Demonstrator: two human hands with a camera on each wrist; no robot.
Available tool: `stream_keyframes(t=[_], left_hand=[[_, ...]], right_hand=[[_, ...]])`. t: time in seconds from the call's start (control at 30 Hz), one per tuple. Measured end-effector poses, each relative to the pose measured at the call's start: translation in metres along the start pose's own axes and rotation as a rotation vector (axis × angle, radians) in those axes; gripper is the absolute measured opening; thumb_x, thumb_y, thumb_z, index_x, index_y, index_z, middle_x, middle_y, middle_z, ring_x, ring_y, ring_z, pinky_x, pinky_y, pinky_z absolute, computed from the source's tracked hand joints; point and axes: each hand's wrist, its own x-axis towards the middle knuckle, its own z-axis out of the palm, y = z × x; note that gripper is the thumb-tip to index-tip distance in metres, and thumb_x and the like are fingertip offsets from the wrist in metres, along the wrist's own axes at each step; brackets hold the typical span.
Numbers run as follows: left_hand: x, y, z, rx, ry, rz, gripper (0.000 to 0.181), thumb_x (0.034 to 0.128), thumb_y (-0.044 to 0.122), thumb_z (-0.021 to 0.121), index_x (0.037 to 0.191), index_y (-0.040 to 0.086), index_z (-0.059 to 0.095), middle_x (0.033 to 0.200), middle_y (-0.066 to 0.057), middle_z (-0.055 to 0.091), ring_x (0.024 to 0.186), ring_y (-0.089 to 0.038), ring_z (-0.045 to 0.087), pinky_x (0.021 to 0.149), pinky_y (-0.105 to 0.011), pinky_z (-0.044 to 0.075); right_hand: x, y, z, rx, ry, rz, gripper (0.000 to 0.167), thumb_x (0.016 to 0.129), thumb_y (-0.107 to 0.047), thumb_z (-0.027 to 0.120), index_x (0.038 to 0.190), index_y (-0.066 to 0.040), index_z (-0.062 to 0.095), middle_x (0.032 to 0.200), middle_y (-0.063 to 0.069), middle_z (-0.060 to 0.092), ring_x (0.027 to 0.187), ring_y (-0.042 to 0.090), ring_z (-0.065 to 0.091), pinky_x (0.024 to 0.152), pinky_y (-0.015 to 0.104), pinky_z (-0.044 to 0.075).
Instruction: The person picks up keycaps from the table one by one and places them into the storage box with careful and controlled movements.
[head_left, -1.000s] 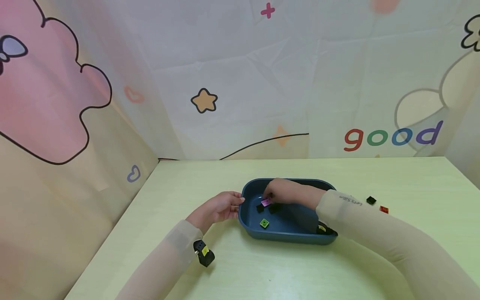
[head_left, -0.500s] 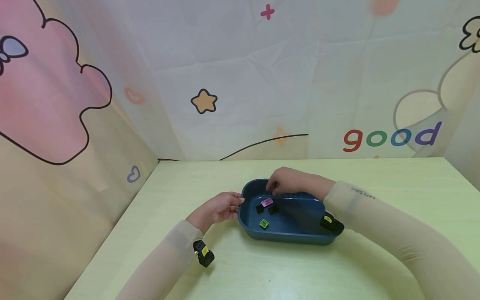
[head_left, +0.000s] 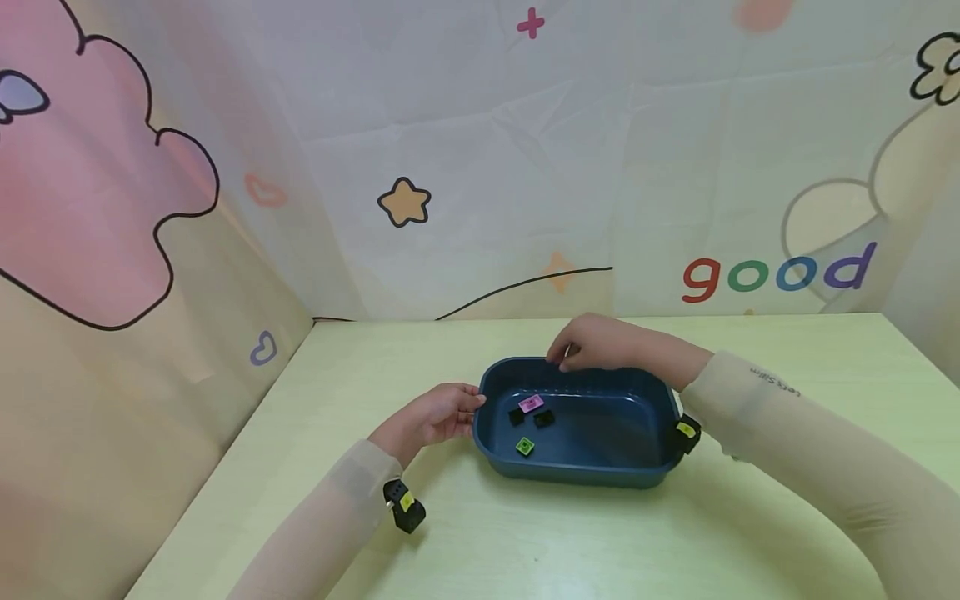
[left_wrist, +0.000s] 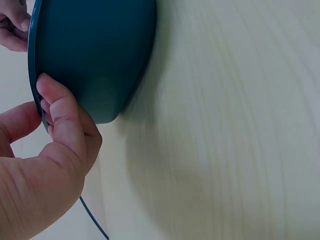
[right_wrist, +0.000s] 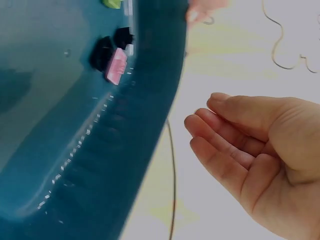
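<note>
A dark blue plastic basin (head_left: pixel 585 482) stands on the table. My left hand (head_left: pixel 442 414) grips its left rim, thumb and fingers on either side, as the left wrist view of the basin wall (left_wrist: pixel 95 50) also shows. Inside the basin, toward the left, lie a pink block (head_left: pixel 531 403), a green block (head_left: pixel 525 447) and two black blocks (head_left: pixel 543 418). Over the far rim hovers my right hand (head_left: pixel 600 342). In the right wrist view this right hand (right_wrist: pixel 255 150) has loosely bent fingers with nothing between them, apart from the rim.
The pale wooden table (head_left: pixel 420 533) meets a patterned cloth backdrop (head_left: pixel 480 167) just behind the basin. A small black wrist camera (head_left: pixel 405 505) is strapped under the left sleeve. My right sleeve (head_left: pixel 795 450) crosses the table's right side and hides part of it.
My right hand has risen out of the basin and moved back and right, leaving the pink block inside. The right arm now covers the small black and red blocks at right. My left hand stays put.
</note>
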Motion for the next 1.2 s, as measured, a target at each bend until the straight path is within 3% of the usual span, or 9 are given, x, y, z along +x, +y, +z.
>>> stream_keyframes(t=[0.27,0.57,0.87,1.2], left_hand=[[-0.001,-0.001,-0.003,0.003,0.001,0.007,0.016,0.1076,0.011,0.048,0.120,0.002,0.054,0.084,-0.002,0.057,0.072,-0.013,0.053,0.061,-0.017,0.051],[0.001,-0.005,0.000,-0.002,-0.004,0.005,0.010,0.1072,0.010,0.047,0.112,0.004,0.054,0.081,-0.001,0.056,0.070,-0.012,0.053,0.060,-0.017,0.052],[0.000,-0.004,0.000,0.006,-0.019,0.015,0.010,0.1076,0.010,0.046,0.112,0.004,0.053,0.080,-0.001,0.056,0.068,-0.011,0.053,0.058,-0.017,0.051],[-0.001,0.000,0.000,0.010,-0.010,0.004,0.012,0.1076,0.011,0.047,0.115,0.003,0.052,0.083,-0.002,0.055,0.070,-0.012,0.053,0.059,-0.016,0.052]], right_hand=[[-0.022,-0.003,-0.011,0.047,0.067,0.027,0.022,0.097,-0.006,0.065,0.116,0.001,0.074,0.110,0.017,0.077,0.098,0.026,0.073,0.092,0.044,0.061],[-0.056,-0.002,-0.014,0.052,0.107,0.046,0.023,0.097,-0.008,0.067,0.116,0.002,0.074,0.109,0.016,0.077,0.095,0.024,0.075,0.091,0.045,0.061],[-0.089,0.016,-0.012,0.045,0.180,0.123,0.023,0.096,-0.010,0.068,0.116,0.000,0.074,0.108,0.014,0.077,0.094,0.023,0.074,0.081,0.041,0.063],[-0.119,0.030,-0.001,0.096,0.221,0.210,0.023,0.098,-0.010,0.066,0.117,0.000,0.073,0.109,0.014,0.077,0.094,0.021,0.074,0.080,0.035,0.063]])
